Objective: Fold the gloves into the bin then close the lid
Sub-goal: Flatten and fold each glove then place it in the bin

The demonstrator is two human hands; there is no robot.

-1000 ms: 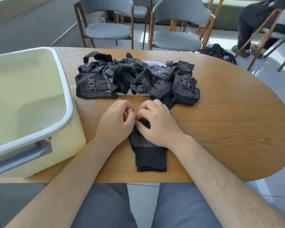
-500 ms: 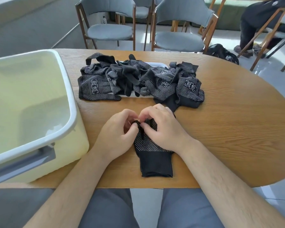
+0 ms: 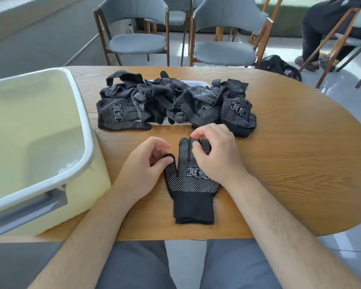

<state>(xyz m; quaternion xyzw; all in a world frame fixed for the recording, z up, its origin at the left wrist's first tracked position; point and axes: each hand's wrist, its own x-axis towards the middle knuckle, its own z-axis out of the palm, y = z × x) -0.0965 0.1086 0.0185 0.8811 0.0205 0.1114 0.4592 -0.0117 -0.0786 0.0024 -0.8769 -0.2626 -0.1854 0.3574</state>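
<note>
A black dotted glove (image 3: 191, 184) lies flat on the wooden table (image 3: 290, 163) in front of me, cuff toward me, fingers pointing away. My left hand (image 3: 146, 167) pinches the glove's thumb at its left edge. My right hand (image 3: 215, 155) lies over the glove's right side and pinches one of its fingertips. Behind them sits a pile of several black dotted gloves (image 3: 175, 103), partly on a white lid (image 3: 193, 82). The pale yellow bin (image 3: 35, 142) with a white rim stands open at the left.
Two grey chairs (image 3: 225, 38) stand beyond the table's far edge. A black bag (image 3: 279, 66) lies on the floor at the right, near a seated person's legs (image 3: 315, 38). The table's front edge runs just above my lap.
The glove has been spread out flat, its fingers and logo now showing. My hands have parted: the left to the glove's thumb, the right up to its fingertips.
</note>
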